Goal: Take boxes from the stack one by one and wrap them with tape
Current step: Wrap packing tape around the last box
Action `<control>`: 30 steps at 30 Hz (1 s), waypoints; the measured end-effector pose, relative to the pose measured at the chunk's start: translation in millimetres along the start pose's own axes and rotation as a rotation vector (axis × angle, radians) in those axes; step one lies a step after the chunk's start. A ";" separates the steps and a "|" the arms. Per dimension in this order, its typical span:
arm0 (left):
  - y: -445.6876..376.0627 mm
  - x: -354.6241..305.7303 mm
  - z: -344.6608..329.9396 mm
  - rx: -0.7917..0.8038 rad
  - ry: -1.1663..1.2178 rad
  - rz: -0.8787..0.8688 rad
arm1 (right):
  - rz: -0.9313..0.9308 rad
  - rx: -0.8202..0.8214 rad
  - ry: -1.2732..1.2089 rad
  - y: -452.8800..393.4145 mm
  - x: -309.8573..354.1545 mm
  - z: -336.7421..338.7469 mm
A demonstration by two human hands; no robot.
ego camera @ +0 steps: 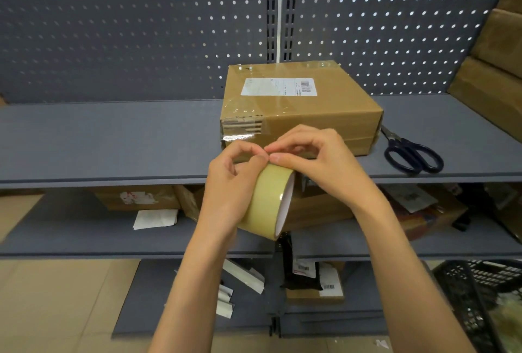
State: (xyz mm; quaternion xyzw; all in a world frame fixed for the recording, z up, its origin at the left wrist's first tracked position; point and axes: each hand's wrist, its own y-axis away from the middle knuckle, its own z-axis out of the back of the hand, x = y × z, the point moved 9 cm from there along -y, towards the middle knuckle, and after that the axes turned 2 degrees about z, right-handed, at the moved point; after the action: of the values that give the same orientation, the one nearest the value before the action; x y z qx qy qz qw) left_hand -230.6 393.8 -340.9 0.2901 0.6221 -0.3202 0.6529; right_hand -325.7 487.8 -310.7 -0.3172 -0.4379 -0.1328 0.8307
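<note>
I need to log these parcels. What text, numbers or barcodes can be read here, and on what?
No text here is legible.
Box, white label: print and barcode too small and blurred to read.
Lower-shelf parcel labels: barcodes visible, digits unreadable.
Tape roll in the left hand and right hand: no print visible.
Scissors: no marking visible.

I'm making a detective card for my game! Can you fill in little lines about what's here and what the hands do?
box: cardboard box with a label, on the grey shelf
tape: tape roll held in front of the box
left hand: left hand grips the roll
right hand: right hand picks at the roll's top edge
scissors: scissors right of the box
</note>
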 end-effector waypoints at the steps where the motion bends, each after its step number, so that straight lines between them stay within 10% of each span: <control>1: 0.6 0.1 0.8 0.003 0.000 0.000 | -0.005 -0.010 0.001 0.0 -0.8 -0.7; 14: 20.2 12.0 -16.0 0.421 -0.102 0.041 | -0.116 -0.120 -0.118 -3.1 -11.4 -6.9; 25: 17.4 26.0 3.8 0.169 0.084 0.198 | 0.140 -0.268 0.073 1.2 43.3 -14.8; 30: 28.2 11.0 -7.2 0.322 0.091 0.088 | 0.104 -0.292 0.027 -8.9 41.7 -3.8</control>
State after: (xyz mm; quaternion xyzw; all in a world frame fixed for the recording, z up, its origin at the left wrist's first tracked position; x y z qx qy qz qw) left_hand -212.9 416.4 -352.8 0.4321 0.5783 -0.3733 0.5827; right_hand -303.5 481.0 -274.7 -0.4551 -0.3860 -0.1562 0.7871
